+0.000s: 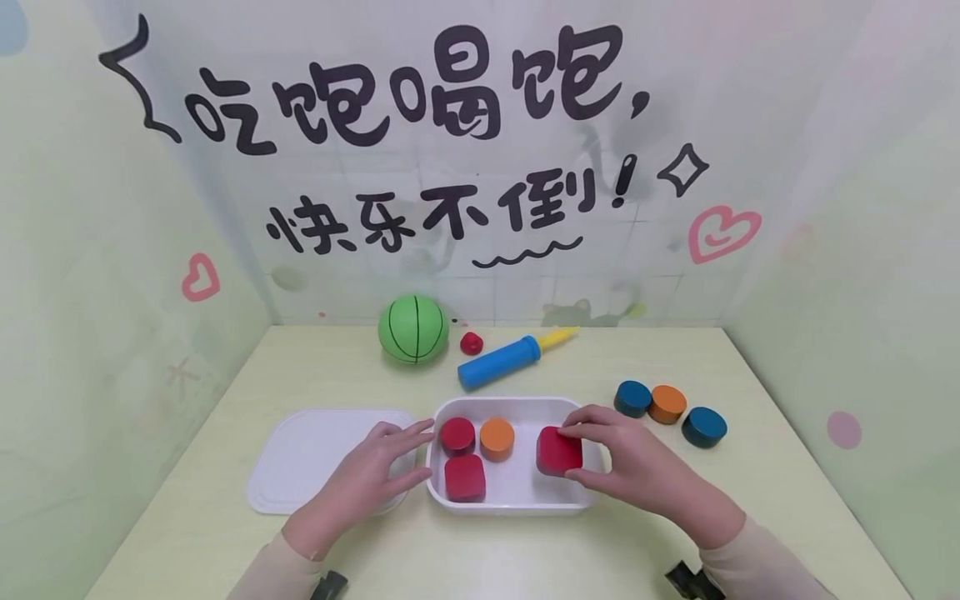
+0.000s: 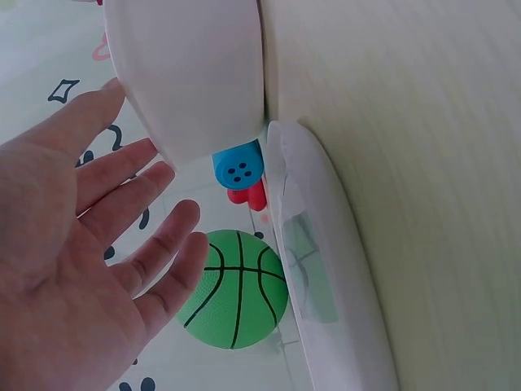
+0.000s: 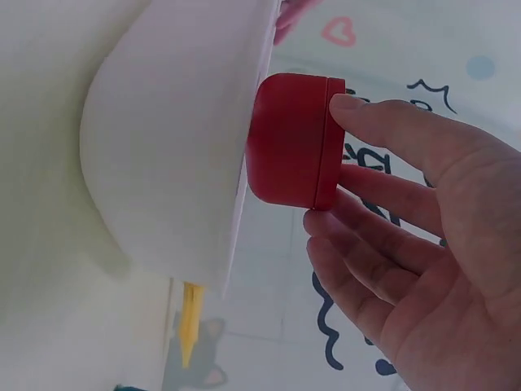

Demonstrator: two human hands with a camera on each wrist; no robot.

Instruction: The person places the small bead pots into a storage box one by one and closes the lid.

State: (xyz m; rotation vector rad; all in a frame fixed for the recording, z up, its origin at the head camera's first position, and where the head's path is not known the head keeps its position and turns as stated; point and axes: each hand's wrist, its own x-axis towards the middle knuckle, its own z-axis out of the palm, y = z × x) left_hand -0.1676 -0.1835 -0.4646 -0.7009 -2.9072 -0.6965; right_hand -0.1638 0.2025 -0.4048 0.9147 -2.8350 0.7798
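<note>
Box point(image 1: 559, 451), red, clamped in right grip point(image 1: 628, 454) over tub point(image 1: 510, 507), three o'clock; likely placing, needs lowering, release; left grip point(image 1: 367, 471) apart.

The left hand point(image 1: 362, 473) hides part of the white lid point(image 1: 300, 462) from me, and the right hand point(image 1: 637, 458) covers some rim of the white box point(image 1: 517, 507). Both sleeves point(image 1: 273, 575) are cut off at the head view's bottom. I can't tell what the small red thing point(image 1: 472, 343) is.
</note>
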